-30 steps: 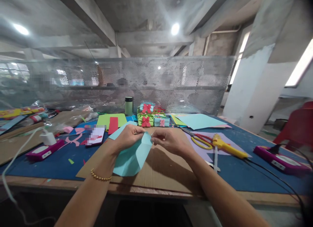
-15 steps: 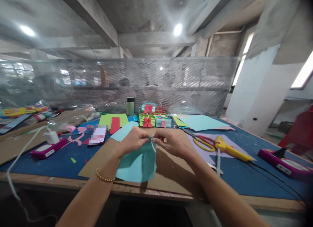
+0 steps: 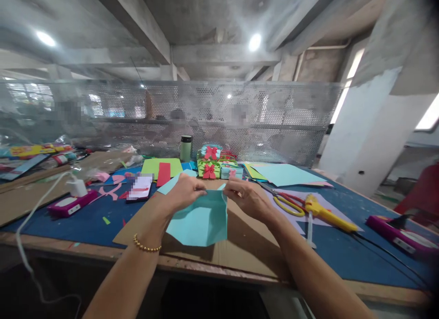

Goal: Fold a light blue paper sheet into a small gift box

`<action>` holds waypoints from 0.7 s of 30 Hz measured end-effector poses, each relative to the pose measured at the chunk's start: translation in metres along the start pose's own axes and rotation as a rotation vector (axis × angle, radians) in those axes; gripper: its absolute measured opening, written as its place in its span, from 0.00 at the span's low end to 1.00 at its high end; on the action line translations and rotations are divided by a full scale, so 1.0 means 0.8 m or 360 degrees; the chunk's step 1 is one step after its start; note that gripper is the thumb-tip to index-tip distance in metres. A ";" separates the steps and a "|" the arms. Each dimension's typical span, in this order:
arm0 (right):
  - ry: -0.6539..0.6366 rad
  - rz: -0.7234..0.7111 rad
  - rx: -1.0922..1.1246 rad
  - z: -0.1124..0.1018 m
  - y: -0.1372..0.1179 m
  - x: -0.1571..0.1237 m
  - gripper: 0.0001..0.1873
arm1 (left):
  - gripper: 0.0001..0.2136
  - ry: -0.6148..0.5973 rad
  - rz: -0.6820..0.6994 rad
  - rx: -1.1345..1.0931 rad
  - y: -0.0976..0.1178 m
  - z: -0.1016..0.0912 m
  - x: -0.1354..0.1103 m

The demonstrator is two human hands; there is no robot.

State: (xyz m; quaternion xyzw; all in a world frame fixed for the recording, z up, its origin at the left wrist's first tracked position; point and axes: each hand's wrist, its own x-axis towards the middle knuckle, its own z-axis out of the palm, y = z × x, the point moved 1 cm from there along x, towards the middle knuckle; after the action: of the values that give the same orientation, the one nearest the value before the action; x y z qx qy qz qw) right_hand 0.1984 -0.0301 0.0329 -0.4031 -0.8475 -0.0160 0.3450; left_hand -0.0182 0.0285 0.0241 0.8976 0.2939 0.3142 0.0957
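At left I see a phone (image 3: 146, 189) on the blue tabletop (image 3: 103, 234), then the left hand (image 3: 184, 191) pinching the top edge of a folded light-blue paper (image 3: 202, 224). I have it held over the cardboard (image 3: 252, 248), its upper right corner pinched by the right hand (image 3: 247, 197); past that lie scissors (image 3: 275, 193) and a yellow glue gun (image 3: 331, 215).

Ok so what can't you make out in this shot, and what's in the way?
All in the head view:
- Far side of the light blue paper: turned away from the camera.
- Some left hand fingers: hidden behind the hand itself.
- Phone screen: masked by pixel blocks.
- Details beyond the perforated panel: blurred by its mesh.
- Red object: blurred and cut off by the right edge.
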 end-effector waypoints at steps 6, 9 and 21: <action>-0.0103 0.0139 -0.0111 -0.006 0.003 0.003 0.15 | 0.09 -0.0024 0.0019 0.0373 0.014 0.006 -0.001; -0.0198 0.0161 0.0007 -0.003 -0.012 0.010 0.14 | 0.12 -0.0051 0.0157 0.0546 0.021 0.020 0.000; -0.0230 0.0367 -0.0266 0.001 -0.008 0.009 0.07 | 0.09 -0.0054 -0.0158 0.0277 0.039 0.006 -0.004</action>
State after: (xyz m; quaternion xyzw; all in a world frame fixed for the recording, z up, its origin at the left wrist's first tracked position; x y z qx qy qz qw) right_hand 0.1906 -0.0291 0.0383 -0.5250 -0.8140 -0.0179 0.2479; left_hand -0.0026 0.0016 0.0295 0.8920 0.3626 0.2671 0.0379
